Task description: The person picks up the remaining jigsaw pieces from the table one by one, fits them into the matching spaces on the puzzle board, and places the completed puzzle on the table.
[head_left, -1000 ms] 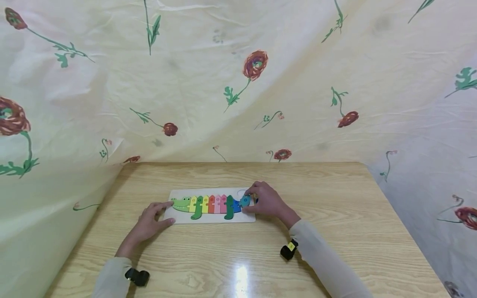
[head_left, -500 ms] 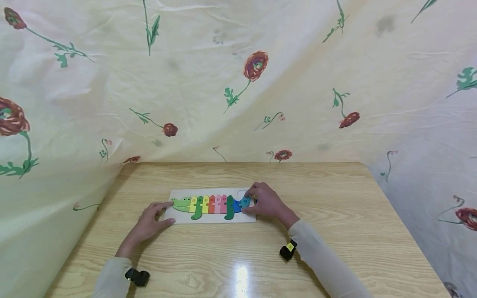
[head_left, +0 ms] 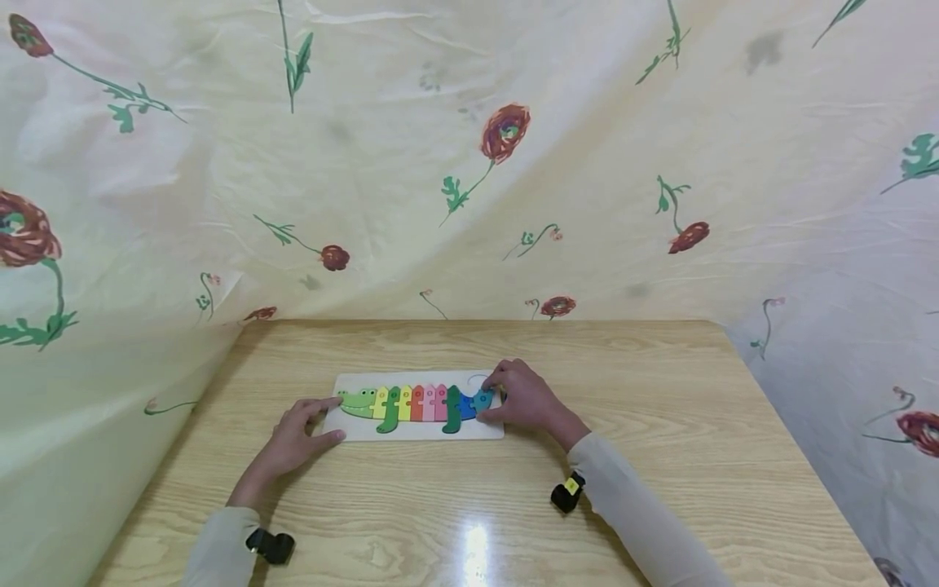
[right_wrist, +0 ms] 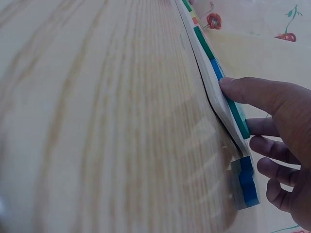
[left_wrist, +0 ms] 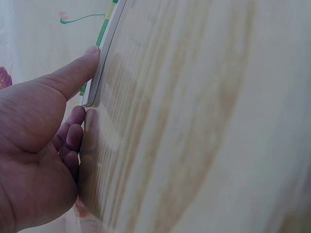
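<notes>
A white puzzle board lies on the table, bearing a crocodile of several coloured wooden pieces with a green head at the left. My left hand rests on the board's left end, its thumb and forefinger spread apart. At the tail end my right hand pinches a teal puzzle piece between thumb and forefinger. That piece sits beside the dark blue piece, over the board. In the right wrist view a loose blue puzzle piece stands beside the board's end, below the curled other fingers.
The wooden table reaches back to a hanging cream cloth with printed flowers. A curved outline shows on the board near my right fingertips. A black camera is strapped at the right wrist, another camera at the left.
The teal piece tilts or turns slightly under my right fingers, and its top shows a little less. Both hands otherwise keep their places, and the board stays put.
</notes>
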### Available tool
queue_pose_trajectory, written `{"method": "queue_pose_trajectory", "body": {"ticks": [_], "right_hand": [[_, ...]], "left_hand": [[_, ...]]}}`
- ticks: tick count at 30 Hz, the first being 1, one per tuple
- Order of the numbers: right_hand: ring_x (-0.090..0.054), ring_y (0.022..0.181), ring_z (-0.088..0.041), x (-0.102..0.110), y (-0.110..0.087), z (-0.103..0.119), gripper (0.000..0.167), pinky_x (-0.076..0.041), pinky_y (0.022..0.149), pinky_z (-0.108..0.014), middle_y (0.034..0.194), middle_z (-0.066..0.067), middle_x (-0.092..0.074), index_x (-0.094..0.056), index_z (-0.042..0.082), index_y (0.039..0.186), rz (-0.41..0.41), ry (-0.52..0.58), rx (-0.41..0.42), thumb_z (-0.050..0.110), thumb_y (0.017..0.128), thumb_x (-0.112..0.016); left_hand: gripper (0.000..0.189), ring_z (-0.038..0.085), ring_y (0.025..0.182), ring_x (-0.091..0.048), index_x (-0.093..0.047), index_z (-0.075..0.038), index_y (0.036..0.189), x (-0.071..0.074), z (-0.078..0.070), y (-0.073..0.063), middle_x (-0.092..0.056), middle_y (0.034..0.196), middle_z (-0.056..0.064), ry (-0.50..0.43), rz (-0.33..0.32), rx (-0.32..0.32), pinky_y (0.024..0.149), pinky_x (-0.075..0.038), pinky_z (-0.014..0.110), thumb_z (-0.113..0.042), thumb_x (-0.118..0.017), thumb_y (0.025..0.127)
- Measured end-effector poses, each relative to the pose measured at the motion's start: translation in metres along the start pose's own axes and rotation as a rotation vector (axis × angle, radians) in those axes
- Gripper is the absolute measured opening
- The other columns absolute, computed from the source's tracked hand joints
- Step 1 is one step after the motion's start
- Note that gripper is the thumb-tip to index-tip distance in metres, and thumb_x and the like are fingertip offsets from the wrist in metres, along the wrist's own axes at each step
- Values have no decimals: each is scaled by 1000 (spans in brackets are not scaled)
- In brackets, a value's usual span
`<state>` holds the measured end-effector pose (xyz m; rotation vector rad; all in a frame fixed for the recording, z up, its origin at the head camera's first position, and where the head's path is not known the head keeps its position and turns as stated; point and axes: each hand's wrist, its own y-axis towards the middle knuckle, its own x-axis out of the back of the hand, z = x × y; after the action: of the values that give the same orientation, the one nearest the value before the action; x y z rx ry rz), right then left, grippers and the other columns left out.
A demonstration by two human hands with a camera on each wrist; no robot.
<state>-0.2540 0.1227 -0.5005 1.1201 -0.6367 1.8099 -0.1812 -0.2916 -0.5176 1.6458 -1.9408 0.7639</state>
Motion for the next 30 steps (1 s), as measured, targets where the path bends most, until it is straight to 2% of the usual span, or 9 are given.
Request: {"method": "queue_pose_trajectory", "body": {"ticks": [9,19,24,30], "right_hand": [[-51,97,-16,1,-2,-1,44,-48,85,-34,104,3,-64,-80,14,109,-5,-11,3,43,77,-89],[-52,100,-18,4,-4,-2,45,-48,89,-36,108,1,-66,-79,15,110,-22,-6,10,45,78,-88],[-55,107,-20,13,-7,-6,44,-49,96,-40,115,-1,-66,-78,16,114,-35,-12,22,46,82,-84],[-57,110,-26,29,-13,-13,45,-50,96,-48,117,-6,-65,-76,14,119,-47,5,34,44,85,-81]], "left_hand": [[65,44,131,-40,-54,-13,148,0,-2,0,-45,146,23,4,4,10,105,-24,66,-35,-78,92],[65,44,131,-40,-54,-13,149,-1,-2,0,-45,146,24,15,2,23,105,-25,66,-34,-77,92],[65,44,130,-40,-54,-13,149,-2,-1,0,-44,146,24,21,-1,22,105,-24,66,-34,-77,92],[65,45,131,-40,-53,-13,149,-1,-2,-1,-43,147,25,22,2,27,105,-24,66,-34,-77,92]]}}
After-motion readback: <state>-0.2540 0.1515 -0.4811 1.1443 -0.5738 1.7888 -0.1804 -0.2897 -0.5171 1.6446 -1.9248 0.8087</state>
